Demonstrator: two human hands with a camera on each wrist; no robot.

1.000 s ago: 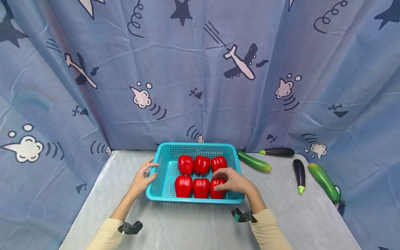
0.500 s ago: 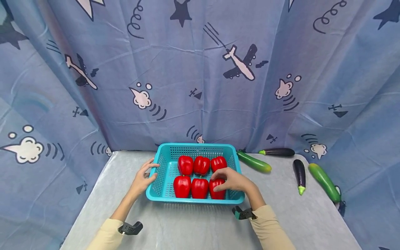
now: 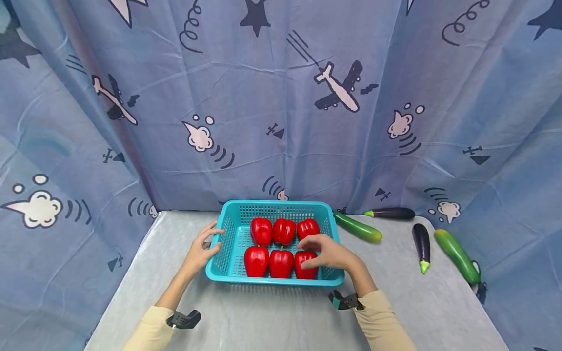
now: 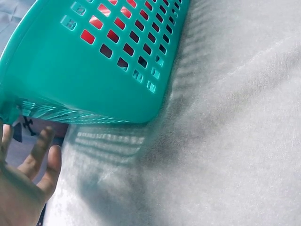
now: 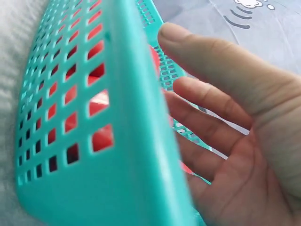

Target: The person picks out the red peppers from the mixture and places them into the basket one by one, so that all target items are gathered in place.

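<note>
In the head view a turquoise plastic basket (image 3: 274, 281) holds red bell peppers in two rows. My right hand (image 3: 327, 253) reaches over its right side, thumb and fingers loosely curved above the front right pepper (image 3: 305, 272). In the right wrist view that hand's thumb (image 5: 202, 49) and fingers are spread apart inside the rim. The front middle pepper (image 3: 281, 264) and front left pepper (image 3: 256, 262) stand beside it. My left hand (image 3: 198, 251) is at the basket's left end, fingertips right at the rim. In the left wrist view its fingers (image 4: 35, 155) are spread below the rim.
Right of the basket lies a green zucchini (image 3: 357, 226). An eggplant (image 3: 391, 213) lies along the back edge, a second eggplant (image 3: 422, 246) farther right, and another zucchini (image 3: 456, 256) at the table's right edge. A blue patterned curtain (image 3: 281, 97) hangs behind the white-covered table (image 3: 272, 321).
Between the first earlier frame and the second, the front row of peppers shifted slightly left and toward the person. Both hands have stayed nearly in place.
</note>
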